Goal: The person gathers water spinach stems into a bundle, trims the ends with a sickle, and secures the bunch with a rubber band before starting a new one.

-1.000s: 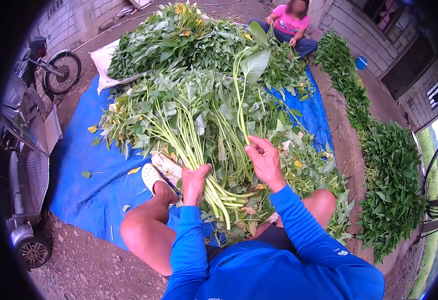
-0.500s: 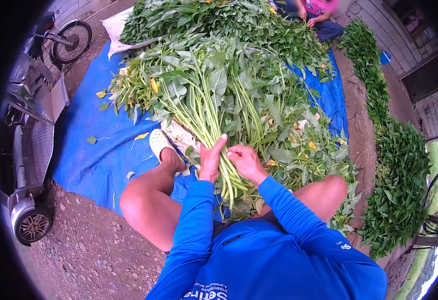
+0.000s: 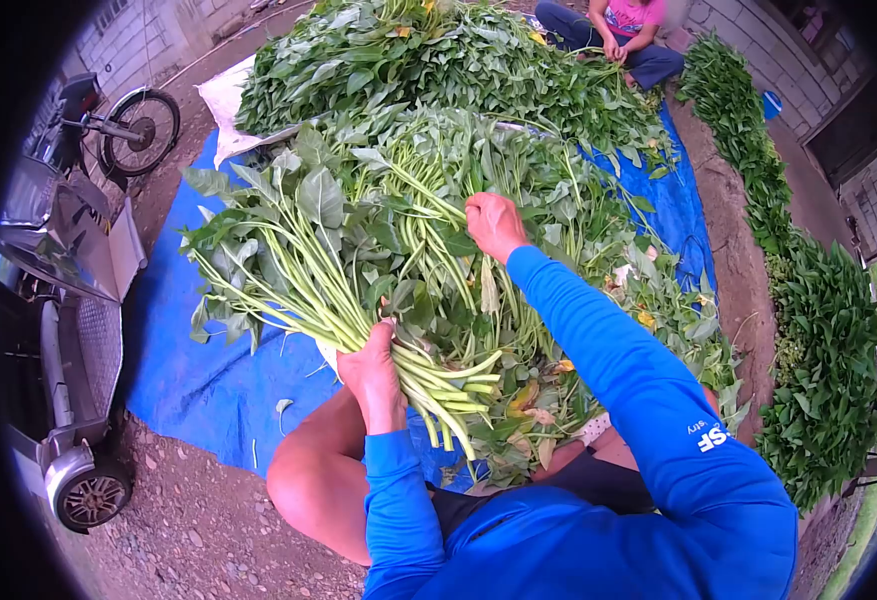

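My left hand (image 3: pixel 371 371) grips a thick bunch of leafy green stalks (image 3: pixel 288 262), with the cut pale ends sticking out toward my knee and the leaves fanning to the left. My right hand (image 3: pixel 495 224) reaches forward into the big pile of greens (image 3: pixel 518 180) on the blue tarp (image 3: pixel 208 370), its fingers closed around stems there. Both arms wear blue sleeves.
Another person in a pink shirt (image 3: pixel 636 22) sits at the far end of the pile. A row of bundled greens (image 3: pixel 818 350) runs along the right. A motorbike with a sidecar (image 3: pixel 68 260) stands at the left on gravel. A white sack (image 3: pixel 226 105) lies under the far greens.
My right hand left the bunch and stretched forward into the pile. My left hand swung the bunch to the left and kept its grip.
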The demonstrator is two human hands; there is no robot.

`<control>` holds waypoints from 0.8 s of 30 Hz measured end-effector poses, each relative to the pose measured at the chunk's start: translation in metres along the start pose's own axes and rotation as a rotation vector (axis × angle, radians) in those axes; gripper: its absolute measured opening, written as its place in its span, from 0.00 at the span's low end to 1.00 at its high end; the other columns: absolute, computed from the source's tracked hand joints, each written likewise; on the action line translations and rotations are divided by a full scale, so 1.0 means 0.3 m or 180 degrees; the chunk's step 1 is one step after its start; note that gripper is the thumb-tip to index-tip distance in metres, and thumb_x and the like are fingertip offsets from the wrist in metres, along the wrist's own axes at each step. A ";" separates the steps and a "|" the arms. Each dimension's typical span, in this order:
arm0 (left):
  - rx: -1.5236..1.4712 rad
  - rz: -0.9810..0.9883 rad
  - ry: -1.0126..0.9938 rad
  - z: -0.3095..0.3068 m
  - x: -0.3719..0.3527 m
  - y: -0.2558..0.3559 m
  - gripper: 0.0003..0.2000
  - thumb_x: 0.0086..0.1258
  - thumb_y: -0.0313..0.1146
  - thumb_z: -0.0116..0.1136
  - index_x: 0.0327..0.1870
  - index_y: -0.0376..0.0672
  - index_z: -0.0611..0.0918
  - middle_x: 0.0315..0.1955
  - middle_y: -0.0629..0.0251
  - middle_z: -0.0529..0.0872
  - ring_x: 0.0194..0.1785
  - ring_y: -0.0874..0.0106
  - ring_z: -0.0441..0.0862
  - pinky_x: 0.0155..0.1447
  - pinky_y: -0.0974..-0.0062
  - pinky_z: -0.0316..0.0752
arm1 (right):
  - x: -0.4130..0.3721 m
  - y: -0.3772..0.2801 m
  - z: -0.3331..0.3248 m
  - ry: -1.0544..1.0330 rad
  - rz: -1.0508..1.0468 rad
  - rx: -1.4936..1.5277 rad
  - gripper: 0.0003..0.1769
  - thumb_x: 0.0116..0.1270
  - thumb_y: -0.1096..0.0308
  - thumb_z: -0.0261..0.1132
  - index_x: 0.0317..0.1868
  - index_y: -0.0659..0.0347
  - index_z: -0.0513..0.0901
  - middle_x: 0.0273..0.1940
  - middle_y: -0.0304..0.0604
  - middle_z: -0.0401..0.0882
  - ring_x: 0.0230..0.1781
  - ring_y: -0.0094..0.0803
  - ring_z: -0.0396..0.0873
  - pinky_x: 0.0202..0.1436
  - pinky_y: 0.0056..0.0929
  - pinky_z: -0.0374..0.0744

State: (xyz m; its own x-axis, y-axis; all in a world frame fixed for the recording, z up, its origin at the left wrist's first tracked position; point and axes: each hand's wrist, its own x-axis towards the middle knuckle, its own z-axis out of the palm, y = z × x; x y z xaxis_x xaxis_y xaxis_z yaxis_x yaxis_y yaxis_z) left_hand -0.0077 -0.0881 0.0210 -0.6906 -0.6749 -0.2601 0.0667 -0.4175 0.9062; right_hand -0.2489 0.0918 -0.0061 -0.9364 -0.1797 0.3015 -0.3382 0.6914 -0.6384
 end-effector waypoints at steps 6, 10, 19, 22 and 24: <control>-0.0212 -0.0382 0.0217 0.025 0.012 -0.002 0.17 0.69 0.18 0.70 0.57 0.34 0.79 0.42 0.62 0.87 0.35 0.73 0.85 0.40 0.74 0.81 | 0.214 -0.032 0.190 -0.0460 0.0104 -0.0096 0.14 0.74 0.63 0.64 0.49 0.60 0.92 0.47 0.62 0.91 0.49 0.63 0.88 0.60 0.53 0.85; -0.0186 -0.0417 0.0202 0.067 -0.019 0.028 0.16 0.69 0.19 0.70 0.54 0.35 0.78 0.35 0.63 0.85 0.31 0.73 0.83 0.36 0.74 0.79 | 0.310 -0.057 0.298 -0.0897 0.0366 -0.0582 0.15 0.75 0.60 0.65 0.49 0.60 0.92 0.52 0.64 0.90 0.55 0.64 0.87 0.64 0.55 0.83; -0.0201 -0.0371 0.0180 0.058 -0.005 0.024 0.15 0.70 0.19 0.68 0.55 0.35 0.79 0.36 0.63 0.86 0.31 0.72 0.84 0.36 0.73 0.82 | 0.439 -0.016 0.284 -0.1070 0.0386 -0.0038 0.14 0.74 0.60 0.65 0.49 0.59 0.90 0.48 0.54 0.92 0.53 0.51 0.89 0.62 0.46 0.84; -0.0220 -0.0479 0.0112 0.049 -0.019 0.037 0.11 0.72 0.20 0.67 0.52 0.35 0.81 0.34 0.64 0.86 0.30 0.73 0.84 0.35 0.73 0.81 | 0.384 -0.085 0.199 -0.1592 0.0430 -0.0703 0.18 0.74 0.58 0.66 0.54 0.60 0.90 0.55 0.59 0.91 0.59 0.53 0.88 0.67 0.47 0.83; -0.0258 -0.0548 0.0090 0.048 -0.041 0.051 0.11 0.72 0.20 0.67 0.51 0.35 0.81 0.33 0.64 0.86 0.29 0.73 0.84 0.34 0.73 0.81 | 0.285 -0.053 0.256 -0.1492 0.0417 -0.0869 0.18 0.72 0.58 0.66 0.55 0.60 0.90 0.57 0.61 0.90 0.60 0.55 0.88 0.68 0.48 0.83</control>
State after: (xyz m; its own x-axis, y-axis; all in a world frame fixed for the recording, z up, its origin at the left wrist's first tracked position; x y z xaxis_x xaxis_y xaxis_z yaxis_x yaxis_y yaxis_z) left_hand -0.0086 -0.0774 0.0429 -0.6763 -0.6056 -0.4194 0.0079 -0.5752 0.8179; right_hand -0.3309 0.0116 -0.0246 -0.9316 -0.3288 -0.1551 -0.2379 0.8739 -0.4240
